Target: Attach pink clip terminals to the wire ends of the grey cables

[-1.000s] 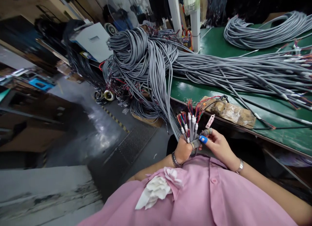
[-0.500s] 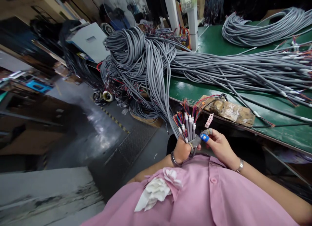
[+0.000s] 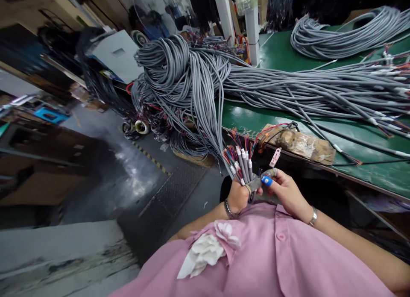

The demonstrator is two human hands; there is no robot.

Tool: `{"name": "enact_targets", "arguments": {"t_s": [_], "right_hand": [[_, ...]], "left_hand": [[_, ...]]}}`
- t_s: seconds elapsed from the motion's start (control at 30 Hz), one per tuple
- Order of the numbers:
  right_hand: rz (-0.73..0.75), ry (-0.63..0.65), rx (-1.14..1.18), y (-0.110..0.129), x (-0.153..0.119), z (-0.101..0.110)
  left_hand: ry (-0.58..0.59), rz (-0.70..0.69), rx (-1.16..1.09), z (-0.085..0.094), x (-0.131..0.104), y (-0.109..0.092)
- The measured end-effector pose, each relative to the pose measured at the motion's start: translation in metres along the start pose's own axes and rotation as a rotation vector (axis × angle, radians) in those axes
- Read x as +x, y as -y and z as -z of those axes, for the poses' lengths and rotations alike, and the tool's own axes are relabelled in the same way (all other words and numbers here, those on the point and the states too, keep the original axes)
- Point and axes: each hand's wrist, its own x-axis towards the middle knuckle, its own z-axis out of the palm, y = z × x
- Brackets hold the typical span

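Clock as seen in view, 12 at top. Both forearms come in low and bent at the wrists, left hand [image 3: 238, 196] from about 8 o'clock, right hand [image 3: 285, 189] from about 4, meeting just in front of the pink shirt [image 3: 256, 245]. Green table [image 3: 243, 115] edge runs from 12 to 3 o'clock of the hands; both hands are off it, on the near side. Open floor [image 3: 128, 173] toward 9 o'clock; shirt crowds 6; gray cable pile [image 3: 205, 87] hangs over the table edge at 11, strands reaching down close to the left hand. Pink tag [image 3: 275, 157] just off the right fingers at 12, taped wooden block [image 3: 312, 147] on the table at 1 o'clock. Left hand closed round the cable bundle [image 3: 245, 166], gray-wrapped thumb across it, white-banded ends and colored wires fanning up toward 11–12 o'clock. Right hand at the bundle's 4 o'clock, blue-wrapped thumb and gray-wrapped index tip close together, right by the left thumb; can't tell if a wire is pinched between.
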Motion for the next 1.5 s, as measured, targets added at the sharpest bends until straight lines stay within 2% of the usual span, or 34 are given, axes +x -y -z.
{"name": "enact_targets", "arguments": {"t_s": [0.2, 0.5, 0.8, 0.97, 1.4, 1.5], "right_hand": [[0.006, -0.024, -0.006, 0.001, 0.0, 0.0], [-0.022, 0.031, 0.034, -0.004, -0.004, 0.008], [-0.017, 0.038, 0.033, 0.005, 0.002, 0.004], [-0.033, 0.047, 0.056, 0.002, 0.003, 0.004], [-0.116, 0.019, 0.271, -0.004, 0.0, 0.0], [-0.171, 0.061, 0.372, -0.002, 0.001, 0.0]], "left_hand": [[-0.047, -0.002, 0.013, -0.002, 0.001, 0.007], [-0.124, 0.008, -0.019, -0.007, 0.003, 0.003], [-0.084, 0.028, -0.003, -0.008, 0.004, 0.007], [-0.095, 0.042, 0.023, -0.007, 0.004, 0.008], [-0.097, 0.013, -0.023, -0.007, 0.003, 0.004], [-0.07, 0.038, -0.023, -0.006, 0.002, 0.003]]}}
